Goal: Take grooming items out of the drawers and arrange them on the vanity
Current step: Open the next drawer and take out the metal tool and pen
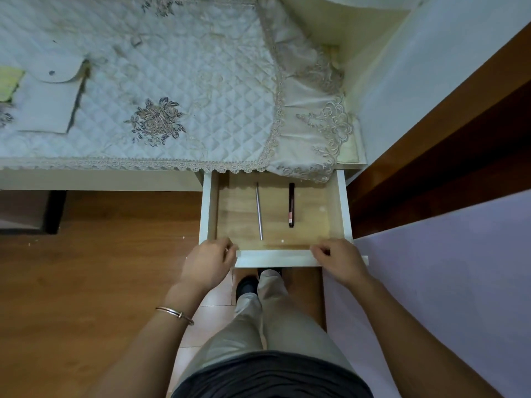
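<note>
A white drawer (275, 258) with a wooden bottom stands pulled out from under the vanity (94, 180). Inside it lie a thin silver stick (259, 211) and, to its right, a dark pen-shaped cosmetic tube (291, 204), both pointing away from me. My left hand (209, 262) grips the left end of the drawer's front panel. My right hand (339, 261) grips the right end. The vanity top carries a quilted white cloth (178, 81) with embroidered flowers and a lace edge.
A white flap pouch (48, 99) and a yellowish item (8, 81) lie at the vanity's left. Lace drapes over the drawer's back right corner. A pale wall (445, 282) is to the right, wooden floor to the left, my legs below the drawer.
</note>
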Demonstrator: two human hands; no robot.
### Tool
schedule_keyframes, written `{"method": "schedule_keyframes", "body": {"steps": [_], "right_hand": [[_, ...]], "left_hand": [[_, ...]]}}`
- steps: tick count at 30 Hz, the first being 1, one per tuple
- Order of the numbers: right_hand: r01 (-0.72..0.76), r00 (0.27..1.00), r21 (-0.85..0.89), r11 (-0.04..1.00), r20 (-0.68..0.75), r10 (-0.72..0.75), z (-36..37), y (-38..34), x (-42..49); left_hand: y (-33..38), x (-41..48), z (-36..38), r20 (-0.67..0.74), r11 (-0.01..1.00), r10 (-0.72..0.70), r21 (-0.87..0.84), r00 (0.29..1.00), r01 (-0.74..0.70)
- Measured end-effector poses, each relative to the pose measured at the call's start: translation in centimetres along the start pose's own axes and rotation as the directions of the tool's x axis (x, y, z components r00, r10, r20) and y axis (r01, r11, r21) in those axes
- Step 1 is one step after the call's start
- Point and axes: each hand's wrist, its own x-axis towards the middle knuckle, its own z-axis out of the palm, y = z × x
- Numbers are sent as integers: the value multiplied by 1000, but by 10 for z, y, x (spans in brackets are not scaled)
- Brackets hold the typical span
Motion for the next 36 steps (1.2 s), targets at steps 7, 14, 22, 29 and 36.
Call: {"method": "schedule_keyframes", "body": {"steps": [7,14,22,29,36], "right_hand": [[-78,995,-7,997,57,78,15,6,-18],[-135,969,-114,984,194,156,6,-5,11],[-74,994,111,991,84,65,9,-45,80],[-268,961,112,957,102,258,37,-34,111],[-240,967,193,951,134,217,34,-42,102]], "left_hand": [[5,-14,14,94,979,-15,204,995,-5],[24,23,14,237,982,-28,189,971,-18],[54,93,49,234,961,-236,-91,943,263],[49,116,69,228,933,-322,-89,919,349],[45,100,44,201,946,-222,-193,954,261]]}}
